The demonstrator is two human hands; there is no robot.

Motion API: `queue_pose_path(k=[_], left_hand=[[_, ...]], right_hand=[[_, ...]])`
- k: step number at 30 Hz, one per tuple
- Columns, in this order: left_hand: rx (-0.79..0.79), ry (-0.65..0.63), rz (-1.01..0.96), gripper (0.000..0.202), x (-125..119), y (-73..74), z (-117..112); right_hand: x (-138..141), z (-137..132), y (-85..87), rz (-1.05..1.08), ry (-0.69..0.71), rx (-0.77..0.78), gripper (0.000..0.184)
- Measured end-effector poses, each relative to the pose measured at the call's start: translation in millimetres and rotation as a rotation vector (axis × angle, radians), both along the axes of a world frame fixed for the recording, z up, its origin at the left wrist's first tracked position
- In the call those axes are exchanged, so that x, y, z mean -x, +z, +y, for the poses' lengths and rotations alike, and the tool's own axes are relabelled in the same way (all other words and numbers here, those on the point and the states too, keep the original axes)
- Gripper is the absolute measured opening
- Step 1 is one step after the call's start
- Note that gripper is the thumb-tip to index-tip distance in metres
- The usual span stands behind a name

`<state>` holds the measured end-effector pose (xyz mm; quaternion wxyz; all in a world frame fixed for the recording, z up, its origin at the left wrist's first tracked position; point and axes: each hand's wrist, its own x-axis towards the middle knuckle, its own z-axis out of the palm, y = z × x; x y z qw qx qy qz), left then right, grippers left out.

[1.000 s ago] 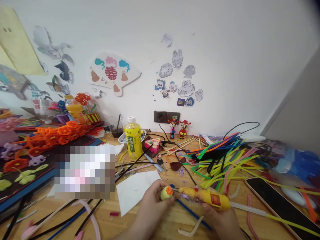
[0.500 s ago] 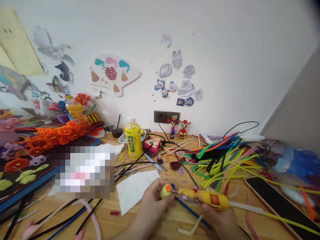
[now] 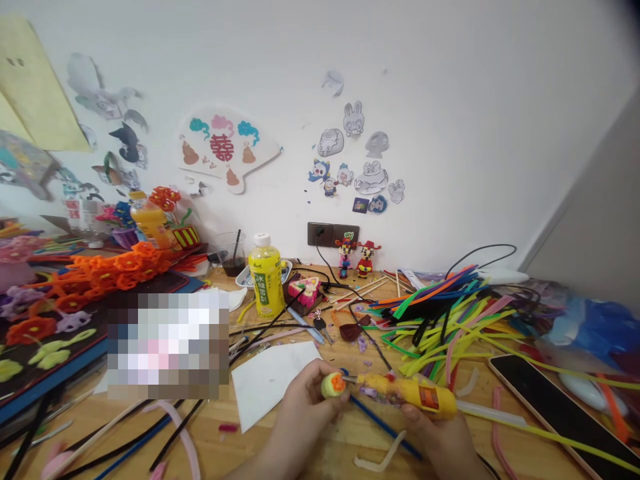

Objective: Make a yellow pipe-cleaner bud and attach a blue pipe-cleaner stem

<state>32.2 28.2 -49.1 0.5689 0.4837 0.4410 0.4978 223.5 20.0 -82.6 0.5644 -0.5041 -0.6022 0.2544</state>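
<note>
Left hand [image 3: 310,407] curled closed around a small yellow ball [image 3: 331,385] with an orange end, thumb and fingers pinching it just beside the nozzle of a yellow glue gun [image 3: 405,392]. Right hand [image 3: 440,443] wrapped around the underside of the glue gun, fingers pressed together on the body, the grip partly hidden. Glue gun held roughly level above the table [image 3: 215,443], its thin metal nozzle aimed at the ball's orange end; contact too small to tell. Purple and orange flecks crusted along its yellow body. Work in hand at this moment: nozzle brought to the ball, both hands close together. Behind the glue gun, a white glue stick [image 3: 490,412] lying in line with it. Under the glue gun, a blue pipe cleaner [image 3: 383,427] running across the table. Left of the glue gun, a sheet of white paper [image 3: 270,390]. Beyond the glue gun, a heap of green, yellow, pink and black pipe cleaners [image 3: 445,340]. Right of the glue gun, a phone [image 3: 555,407] in a tan case. Farther left of the glue gun, a yellow drink bottle [image 3: 267,277] and orange pipe-cleaner flowers [image 3: 115,273]; between those flowers and the paper, a pixelated patch, unreadable.
</note>
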Motion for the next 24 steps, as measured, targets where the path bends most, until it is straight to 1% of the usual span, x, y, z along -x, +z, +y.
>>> queue_pose_path(k=[3, 6, 10, 13, 15, 18, 22, 24], left_hand=[[0.006, 0.009, 0.031, 0.015, 0.0, 0.9, 0.2], [-0.014, 0.029, 0.083, 0.014, 0.7, 2.5, -0.3], [-0.060, 0.047, 0.116, 0.016, 2.2, 2.4, -0.4], [-0.071, 0.051, 0.134, 0.017, 3.1, 1.1, 0.0], [-0.078, 0.061, 0.137, 0.018, 3.6, 0.6, 0.1], [-0.088, 0.076, 0.149, 0.018, 3.7, 0.8, -0.5], [-0.108, 0.089, 0.186, 0.021, 3.6, 1.4, -1.5], [-0.109, 0.088, 0.199, 0.021, 3.8, 1.5, -1.5]], right_hand=[[2.1, -1.0, 7.7, 0.019, 0.064, 0.003, 0.036], [2.8, -2.0, 12.0, 0.029, 0.059, 0.017, 0.037], [1.6, -1.9, 6.8, 0.015, 0.013, 0.027, 0.039], [1.2, -1.8, 1.0, 0.090, 0.003, 0.030, 0.040], [1.9, -2.4, 0.5, 0.139, 0.009, 0.046, 0.042], [4.1, -4.0, 7.4, 0.118, 0.001, 0.055, 0.042], [7.1, -5.1, 21.7, 0.017, 0.081, 0.022, 0.040], [7.1, -4.6, 24.7, -0.038, 0.096, 0.012, 0.040]])
